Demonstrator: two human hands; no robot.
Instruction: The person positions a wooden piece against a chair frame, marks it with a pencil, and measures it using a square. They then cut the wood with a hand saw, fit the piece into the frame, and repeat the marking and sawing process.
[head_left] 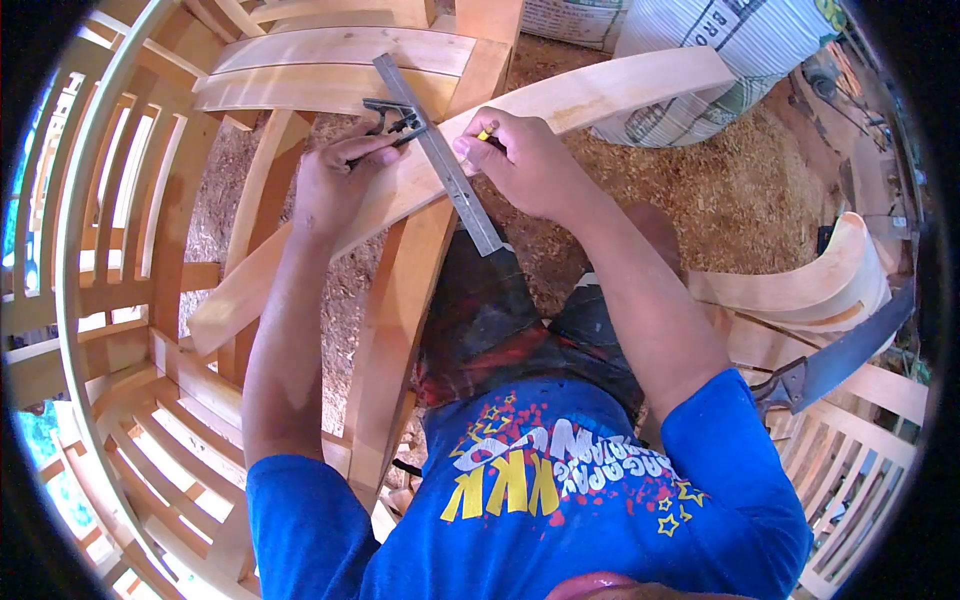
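Note:
A long, curved piece of pale wood (630,90) lies slantwise over the light wooden frame in front of me. Across it rests a combination square, its steel blade (455,180) pointing down toward my lap. My left hand (338,172) is closed on the square's dark head (402,122), at the left edge of the blade. Just right of the blade, my right hand (520,160) pinches a short yellow pencil (487,131) close over the curved wood. The pencil's point is hidden by the fingers.
Slatted wooden furniture (110,290) stands at my left. White printed sacks (690,60) sit at the back right. A handsaw (845,355) lies by a curved wooden part (800,285) on my right. Wood shavings (750,190) cover the floor.

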